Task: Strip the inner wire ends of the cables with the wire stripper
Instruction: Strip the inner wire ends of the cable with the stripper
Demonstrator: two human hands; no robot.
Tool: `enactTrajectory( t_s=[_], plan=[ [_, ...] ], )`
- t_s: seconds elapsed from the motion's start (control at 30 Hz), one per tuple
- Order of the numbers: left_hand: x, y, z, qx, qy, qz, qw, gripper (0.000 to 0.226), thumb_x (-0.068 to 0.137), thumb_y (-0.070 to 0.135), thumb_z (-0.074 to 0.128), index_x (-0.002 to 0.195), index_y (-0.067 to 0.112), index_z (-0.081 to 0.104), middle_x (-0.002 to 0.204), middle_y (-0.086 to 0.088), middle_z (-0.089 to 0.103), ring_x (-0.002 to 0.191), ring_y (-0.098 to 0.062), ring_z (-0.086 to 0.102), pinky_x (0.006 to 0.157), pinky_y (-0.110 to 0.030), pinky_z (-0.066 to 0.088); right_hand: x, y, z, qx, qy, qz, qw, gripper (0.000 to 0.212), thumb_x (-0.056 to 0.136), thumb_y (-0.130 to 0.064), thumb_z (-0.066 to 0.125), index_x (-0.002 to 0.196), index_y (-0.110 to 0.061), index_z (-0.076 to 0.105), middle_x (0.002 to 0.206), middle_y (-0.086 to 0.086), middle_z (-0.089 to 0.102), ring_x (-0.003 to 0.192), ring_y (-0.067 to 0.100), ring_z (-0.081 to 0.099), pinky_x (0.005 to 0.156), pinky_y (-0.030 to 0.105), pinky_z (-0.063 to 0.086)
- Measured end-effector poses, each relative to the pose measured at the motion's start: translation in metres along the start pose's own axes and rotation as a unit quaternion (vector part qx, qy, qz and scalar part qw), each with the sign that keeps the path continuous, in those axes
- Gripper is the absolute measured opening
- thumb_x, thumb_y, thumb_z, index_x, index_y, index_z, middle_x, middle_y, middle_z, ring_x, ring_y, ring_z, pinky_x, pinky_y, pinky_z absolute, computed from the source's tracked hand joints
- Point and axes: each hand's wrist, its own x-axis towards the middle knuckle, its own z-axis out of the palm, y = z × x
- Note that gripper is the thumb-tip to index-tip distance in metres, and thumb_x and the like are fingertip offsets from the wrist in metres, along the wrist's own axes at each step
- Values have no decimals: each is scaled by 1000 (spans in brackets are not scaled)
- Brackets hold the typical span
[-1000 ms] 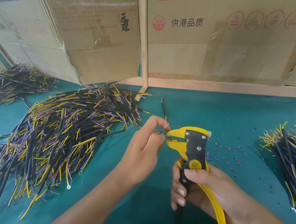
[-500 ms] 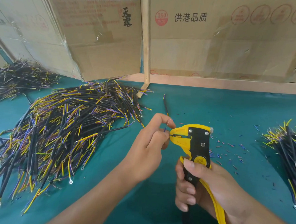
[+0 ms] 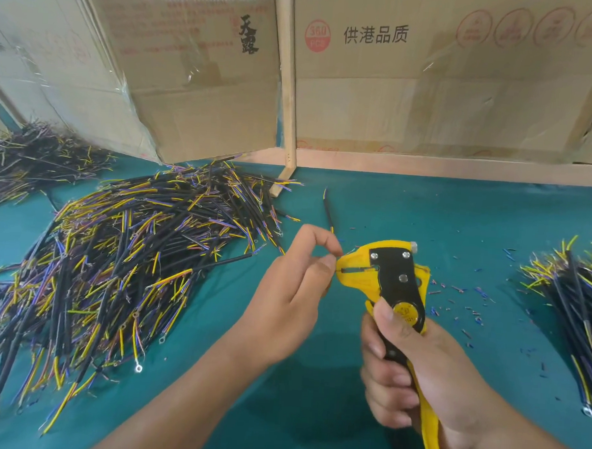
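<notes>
Wire (image 3: 341, 253) is running sideways from left hand (image 3: 293, 289)'s pinch into stripper (image 3: 386, 275) nose just right of it. Right hand (image 3: 427, 379) is clamping the handles, jaws looking together.

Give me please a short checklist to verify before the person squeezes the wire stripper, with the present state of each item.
1. Right hand grips the handles of the wire stripper: ok.
2. Left hand pinches a wire end at the stripper's nose: ok.
3. Wire end seated between the stripper's blades: cannot tell, too small and partly hidden by the fingertips.
4. Left fingertips away from the nose: not ok, they are right against it.
5. Unstripped supply within reach: ok, big cable pile lies to the left.
6. Place for finished cables: ok, smaller pile lies to the right.
</notes>
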Motion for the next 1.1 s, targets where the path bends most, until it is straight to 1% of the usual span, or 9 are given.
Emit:
enactTrajectory(
  t_s=[0.07,0.2,0.4,0.53,0.67,0.77,0.93,1.03,1.1],
  plan=[
    [1,0,-2,32,5,17,999,21,98,52,41,93,33,47,57,-1,30,54,-31,26,47,-46,24,0,-2,0,5,-7,0,1000,62,60,-60,87,67,-11,50,50,2,26,35,11,24,41,20,31],
    [4,0,-9,50,0,32,998,30,96,65,41,89,35,43,55,9,28,50,-20,23,47,-33,19,-2,-6,-2,-1,-18,0,1000,60,62,-61,86,70,-12,54,51,1,28,36,11,24,42,19,31],
    [6,2,-20,48,-36,34,998,18,96,55,44,85,40,43,52,12,30,47,-12,21,44,-22,19,-3,-9,-3,-21,-27,1,999,60,61,-62,86,72,-12,55,53,2,28,37,12,25,42,20,31],
    [7,3,-24,26,-53,29,998,16,95,51,46,85,40,44,54,12,29,49,-12,19,44,-23,18,-4,-9,-1,-20,-26,5,999,60,59,-62,87,73,-12,56,54,2,28,37,12,24,41,20,30],
    [7,2,-27,14,-59,25,998,20,94,51,47,86,33,44,53,13,28,49,-11,18,44,-22,17,-5,-9,1,-33,-19,3,999,61,58,-63,88,71,-12,56,54,3,28,37,13,24,41,20,30],
    [8,3,-28,18,-67,28,997,19,94,50,47,84,34,44,53,12,28,49,-11,18,45,-22,17,-6,-10,2,-42,-9,9,999,60,57,-62,88,71,-13,55,55,3,29,38,14,25,41,20,30],
    [8,5,-32,9,-80,30,996,20,96,46,48,85,30,44,53,11,30,48,-8,18,45,-18,18,-6,-11,0,-58,2,21,998,43,70,-49,79,69,-14,55,55,4,30,38,14,25,42,20,30],
    [7,1,-30,17,-91,32,995,21,95,50,47,87,30,45,53,13,31,48,-8,18,44,-17,18,-7,-12,1,-71,3,24,997,38,70,-44,77,67,-14,55,54,5,31,38,15,25,42,21,30],
    [8,-2,-31,31,-94,38,994,19,96,50,48,87,33,46,53,14,33,47,-7,20,44,-16,20,-7,-12,2,-69,2,23,997,37,70,-41,77,66,-14,53,54,5,30,38,14,25,41,21,30]
  ],
)
